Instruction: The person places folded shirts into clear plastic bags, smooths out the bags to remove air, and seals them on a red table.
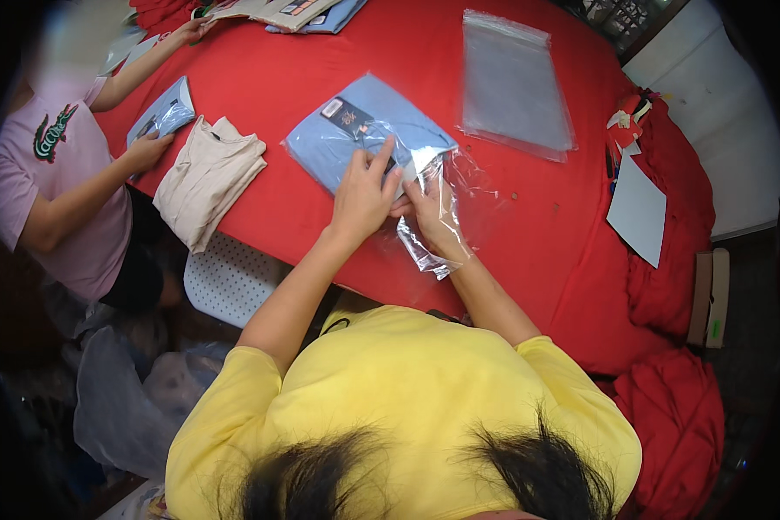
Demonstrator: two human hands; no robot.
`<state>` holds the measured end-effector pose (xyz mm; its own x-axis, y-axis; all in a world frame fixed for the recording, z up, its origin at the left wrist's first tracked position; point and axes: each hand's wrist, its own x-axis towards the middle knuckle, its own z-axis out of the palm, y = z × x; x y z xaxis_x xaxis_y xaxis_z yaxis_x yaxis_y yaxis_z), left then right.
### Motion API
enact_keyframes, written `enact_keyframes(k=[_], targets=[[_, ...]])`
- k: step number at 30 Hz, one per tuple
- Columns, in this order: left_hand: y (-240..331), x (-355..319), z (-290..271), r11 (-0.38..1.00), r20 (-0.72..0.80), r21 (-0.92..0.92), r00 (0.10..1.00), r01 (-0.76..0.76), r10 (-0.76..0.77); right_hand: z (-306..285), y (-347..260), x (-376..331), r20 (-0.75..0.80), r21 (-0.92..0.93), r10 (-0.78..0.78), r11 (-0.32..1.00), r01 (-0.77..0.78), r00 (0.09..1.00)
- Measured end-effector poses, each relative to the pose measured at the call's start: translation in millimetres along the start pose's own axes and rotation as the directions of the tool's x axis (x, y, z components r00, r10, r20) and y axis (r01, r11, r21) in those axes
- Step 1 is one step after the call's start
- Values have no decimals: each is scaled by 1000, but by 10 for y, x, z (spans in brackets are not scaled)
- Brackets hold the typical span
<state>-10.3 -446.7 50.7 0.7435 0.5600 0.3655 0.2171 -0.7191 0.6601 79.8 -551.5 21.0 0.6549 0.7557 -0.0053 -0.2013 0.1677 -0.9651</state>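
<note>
A folded light-blue garment (399, 111) with a dark label card (345, 115) lies inside a clear plastic bag (310, 143) on the red-covered table. My left hand (366, 191) rests on the bag's near part, its index finger stretched out over the film and the other fingers partly hidden. Close beside it, my right hand (431, 211) grips the bag's near right edge. Loose, shiny film from the bag's mouth drapes over that hand and its wrist. The fingertips of both hands almost meet at the bag's near corner.
Flat empty clear bags (511, 87) lie at the far right. A folded beige garment (212, 173) sits to the left, near a co-worker's hand (150, 152) holding a bagged blue garment (172, 108). A white sheet (637, 208) lies right; a white dotted stool (230, 282) stands below the table edge.
</note>
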Motion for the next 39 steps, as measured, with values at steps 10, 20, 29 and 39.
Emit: enact_keyframes(k=[10, 20, 29, 39], targets=[[-640, 27, -185, 952, -248, 221, 932, -212, 266, -84, -463, 289, 482, -876, -53, -35, 481, 874], [-926, 5, -88, 949, 54, 64, 951, -308, 304, 404, -403, 1708, 405, -906, -164, 59, 419, 900], [-939, -289, -231, 921, 161, 272, 957, -277, 240, 617, 73, 2065, 301, -952, -53, -76, 297, 952], [-1118, -188, -371, 846, 240, 350, 912, -402, 333, -42, 38, 1521, -23, -994, -136, 105, -8, 990]])
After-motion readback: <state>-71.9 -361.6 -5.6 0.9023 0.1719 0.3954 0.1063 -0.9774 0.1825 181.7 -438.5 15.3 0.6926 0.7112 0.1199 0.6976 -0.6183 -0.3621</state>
